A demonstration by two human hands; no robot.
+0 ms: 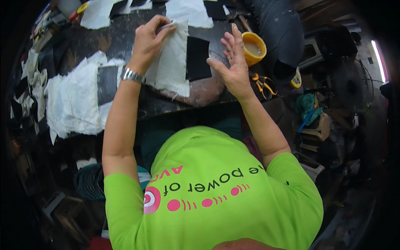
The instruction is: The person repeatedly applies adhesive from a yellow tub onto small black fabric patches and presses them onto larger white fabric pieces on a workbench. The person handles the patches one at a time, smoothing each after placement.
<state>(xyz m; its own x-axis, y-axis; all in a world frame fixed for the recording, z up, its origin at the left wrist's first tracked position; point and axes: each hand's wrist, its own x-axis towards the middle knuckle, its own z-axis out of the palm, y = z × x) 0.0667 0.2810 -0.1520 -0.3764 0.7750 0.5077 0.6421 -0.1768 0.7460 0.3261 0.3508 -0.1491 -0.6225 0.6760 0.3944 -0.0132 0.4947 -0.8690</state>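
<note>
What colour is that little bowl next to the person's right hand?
The bowl is yellow-orange, with pale liquid inside. The head view shows it, beside the right hand.

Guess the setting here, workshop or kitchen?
Likely a craft workshop for fabric or leather: white cloth pieces piled on a stained dark worktable, a yellow pot of glue-like paste, and orange-handled scissors.

A round yellow tub (253,48) with an open top sits in the upper centre-right of the frame on the dark surface (125,37). A smaller yellow round container (296,80) lies just below and to the right. No labels, signs or screens are legible elsewhere.
</note>
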